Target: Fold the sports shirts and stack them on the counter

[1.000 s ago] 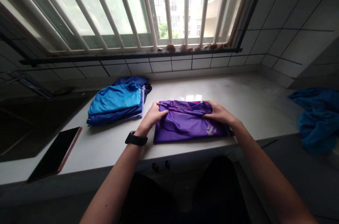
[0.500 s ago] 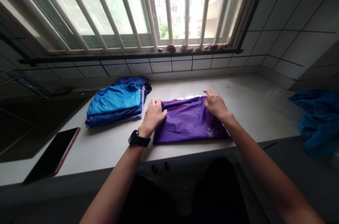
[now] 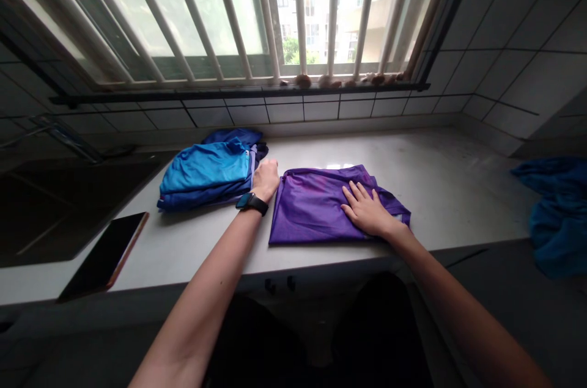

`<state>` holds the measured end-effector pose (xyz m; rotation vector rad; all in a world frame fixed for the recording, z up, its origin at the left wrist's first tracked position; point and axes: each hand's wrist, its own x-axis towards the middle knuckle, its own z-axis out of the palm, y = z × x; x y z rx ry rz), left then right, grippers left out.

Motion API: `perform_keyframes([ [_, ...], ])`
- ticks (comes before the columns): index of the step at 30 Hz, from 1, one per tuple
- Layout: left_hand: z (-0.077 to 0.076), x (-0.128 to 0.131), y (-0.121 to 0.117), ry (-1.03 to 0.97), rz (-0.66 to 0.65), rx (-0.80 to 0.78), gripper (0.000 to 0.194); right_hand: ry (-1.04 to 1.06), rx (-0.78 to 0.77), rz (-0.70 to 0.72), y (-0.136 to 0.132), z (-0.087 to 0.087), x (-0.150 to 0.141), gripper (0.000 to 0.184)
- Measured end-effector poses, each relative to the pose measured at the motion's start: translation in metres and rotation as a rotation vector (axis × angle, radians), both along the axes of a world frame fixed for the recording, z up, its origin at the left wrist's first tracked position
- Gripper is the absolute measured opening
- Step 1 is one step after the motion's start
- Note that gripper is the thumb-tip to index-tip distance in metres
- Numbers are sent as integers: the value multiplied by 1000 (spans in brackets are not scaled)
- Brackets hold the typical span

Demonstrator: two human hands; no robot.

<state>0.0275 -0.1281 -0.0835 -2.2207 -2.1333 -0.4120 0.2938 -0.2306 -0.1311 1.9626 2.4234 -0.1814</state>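
A folded purple garment (image 3: 316,208) lies on the white countertop in front of me, with a loose corner sticking out on its right side. My right hand (image 3: 367,209) rests flat on its right part, fingers spread. Just beyond the garment's left edge, my left hand (image 3: 266,177) is closed with its fingers curled; whatever they may grip is hidden. A black watch sits on that wrist. Close by on the left is a stack of folded clothes (image 3: 206,174), bright blue on top, with dark blue and lilac layers below.
A dark phone or tablet (image 3: 105,256) lies near the counter's front left edge. Further left are a dark sink (image 3: 41,211) and a faucet (image 3: 73,137). Teal cloth (image 3: 557,217) is bunched at the far right. A barred window (image 3: 238,15) stands behind the counter (image 3: 454,192).
My right hand has gone from the garment's top right edge to lying flat on it. My left hand has shifted off the left edge toward the stack, fingers now curled. The view shifted slightly.
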Motion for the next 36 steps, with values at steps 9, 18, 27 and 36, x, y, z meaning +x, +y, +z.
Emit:
perform_keyframes([
  [9,-44,28,-90,127,-471,-68,62,86,135,47,-23,0,-20,61],
  [18,-41,18,-93,139,-316,-129,76,58,73,-172,-36,-8,27,77],
  [27,-42,21,-122,181,-442,-75,61,22,51,-226,-38,-10,37,80],
  [36,-38,27,-142,183,-347,-93,79,40,107,-133,-34,0,40,70],
])
